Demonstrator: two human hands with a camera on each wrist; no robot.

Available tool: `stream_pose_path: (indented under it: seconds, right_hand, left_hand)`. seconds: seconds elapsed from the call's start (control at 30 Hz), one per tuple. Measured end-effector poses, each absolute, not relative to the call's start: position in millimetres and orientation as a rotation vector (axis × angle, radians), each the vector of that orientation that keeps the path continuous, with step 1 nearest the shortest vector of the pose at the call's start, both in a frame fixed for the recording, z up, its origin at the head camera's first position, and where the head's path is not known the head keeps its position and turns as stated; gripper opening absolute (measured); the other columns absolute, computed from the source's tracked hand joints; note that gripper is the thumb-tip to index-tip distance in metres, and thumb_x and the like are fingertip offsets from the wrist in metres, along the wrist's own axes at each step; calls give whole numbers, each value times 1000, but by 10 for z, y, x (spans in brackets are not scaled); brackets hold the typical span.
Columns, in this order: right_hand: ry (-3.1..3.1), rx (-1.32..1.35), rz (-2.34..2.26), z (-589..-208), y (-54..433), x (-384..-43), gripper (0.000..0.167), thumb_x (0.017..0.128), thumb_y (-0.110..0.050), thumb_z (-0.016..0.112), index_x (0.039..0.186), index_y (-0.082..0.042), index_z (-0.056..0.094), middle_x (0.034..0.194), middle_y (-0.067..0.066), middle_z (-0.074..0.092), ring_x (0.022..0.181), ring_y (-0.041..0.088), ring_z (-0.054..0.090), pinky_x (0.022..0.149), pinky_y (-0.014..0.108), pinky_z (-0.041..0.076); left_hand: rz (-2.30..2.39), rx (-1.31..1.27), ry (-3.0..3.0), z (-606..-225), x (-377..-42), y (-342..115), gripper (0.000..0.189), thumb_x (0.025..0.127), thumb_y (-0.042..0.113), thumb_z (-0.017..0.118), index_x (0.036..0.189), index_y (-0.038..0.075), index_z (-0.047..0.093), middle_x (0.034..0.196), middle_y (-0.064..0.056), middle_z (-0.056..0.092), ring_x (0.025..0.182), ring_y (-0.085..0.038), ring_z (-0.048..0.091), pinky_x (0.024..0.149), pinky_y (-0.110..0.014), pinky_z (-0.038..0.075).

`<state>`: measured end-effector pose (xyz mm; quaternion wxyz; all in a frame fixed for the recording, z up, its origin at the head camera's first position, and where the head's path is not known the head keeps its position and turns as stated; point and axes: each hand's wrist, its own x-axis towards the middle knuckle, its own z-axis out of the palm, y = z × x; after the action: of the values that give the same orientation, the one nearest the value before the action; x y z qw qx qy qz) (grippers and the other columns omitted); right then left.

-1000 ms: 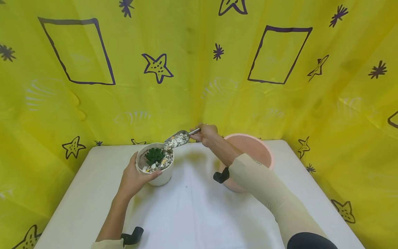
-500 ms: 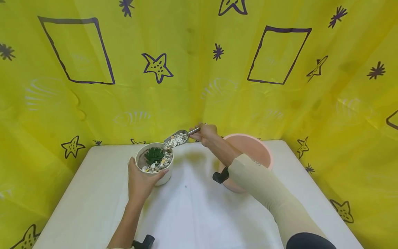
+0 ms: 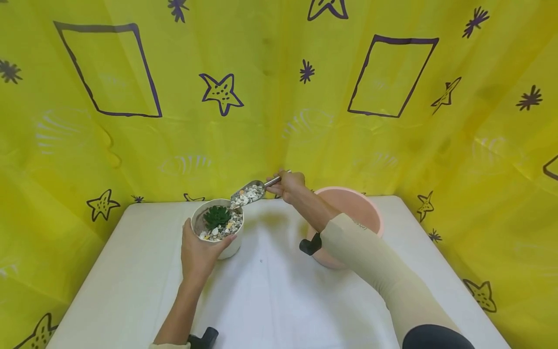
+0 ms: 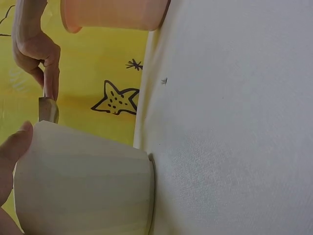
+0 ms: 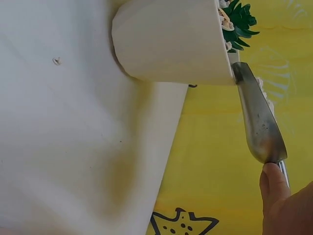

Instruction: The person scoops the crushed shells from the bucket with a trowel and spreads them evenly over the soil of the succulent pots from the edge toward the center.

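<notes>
A white flowerpot (image 3: 236,245) stands on the table, with a green succulent (image 3: 216,217) and pebbles (image 3: 214,234) inside. My left hand (image 3: 199,252) holds the pot from the near left, its thumb along the front rim. In my right hand (image 3: 292,184) is the handle of a metal scoop (image 5: 261,122), heaped with pale stones (image 3: 248,194). The scoop slants down to the left, its lip right at the pot's back right rim. From the right wrist view, the scoop's underside shows, with the thumb on the handle.
A large pink tub (image 3: 346,198) stands at the right, partly behind my right forearm. A white cloth covers the table (image 3: 270,300), and one tiny bit (image 5: 57,61) lies on it. Yellow patterned curtain (image 3: 270,135) hangs close behind the table.
My left hand and forearm have shifted to the right around the pot's near side, the thumb sliding further along the rim. The scoop, its stones and the right hand look almost unmoved.
</notes>
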<state>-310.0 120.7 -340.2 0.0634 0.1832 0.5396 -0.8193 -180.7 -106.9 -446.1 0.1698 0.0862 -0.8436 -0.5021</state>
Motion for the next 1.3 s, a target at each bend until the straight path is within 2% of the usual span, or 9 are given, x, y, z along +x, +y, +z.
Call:
stream_pose_path:
  seconds: [0.17,0.23,0.5,0.67,0.83,0.93,1.1,1.3]
  right_hand:
    - [1642,548,-2472,-3384,1192,-3093,25,114,-15,47,115,8,57,133,35,63,121,44,65,95,46,56]
    - [1647,548,-2468,-3384,1194,-3090,25,114,-15,47,112,7,57,132,34,63,120,44,65,95,45,57]
    - [1651,549,-2467,-3412,1216,-3087,35,114,-16,47,132,13,55,133,34,63,120,44,65,95,45,57]
    - [1653,546,-2476,-3416,1222,-3095,35,114,-15,47,132,14,55,133,35,63,121,44,64,96,46,56]
    - [1663,559,-2473,-3414,1225,-3107,34,113,-15,48,132,13,56,131,34,64,119,44,65,94,45,57]
    - [1669,562,-2464,-3412,1225,-3106,37,113,-14,48,137,13,55,132,34,64,118,44,66,92,44,58]
    - [1662,553,-2462,-3409,1230,-3099,39,114,-11,47,146,10,51,133,33,64,119,43,65,92,43,58]
    - [1665,559,-2453,-3411,1210,-3094,39,114,-14,47,143,12,52,133,32,64,118,42,66,90,41,59]
  left_hand:
    - [-1448,212,-2404,-4461,-1823,-1111,116,74,32,98,159,-5,28,153,-29,43,141,-47,43,113,-64,40]
    - [-1456,200,-2422,-4453,-1830,-1132,116,74,34,98,159,-5,28,154,-29,43,141,-47,44,112,-64,40]
    - [-1510,93,-2519,-4427,-1882,-1282,117,73,39,98,160,0,30,154,-25,46,140,-44,46,111,-63,42]
    - [-1522,49,-2570,-4405,-1894,-1342,117,74,38,98,162,3,28,156,-23,44,143,-43,43,113,-64,40]
    - [-1577,68,-2583,-4398,-1885,-1307,127,79,36,95,166,-1,10,166,-28,27,151,-47,30,118,-65,31]
    - [-1579,146,-2544,-4415,-1855,-1212,133,79,37,94,165,-4,2,166,-32,19,151,-50,26,119,-64,30]
    - [-1473,283,-2519,-4429,-1826,-1031,135,75,43,96,163,-7,7,164,-37,14,150,-54,23,118,-66,31]
    - [-1409,333,-2517,-4426,-1824,-962,134,73,45,97,162,-8,12,162,-37,17,146,-54,29,116,-66,33]
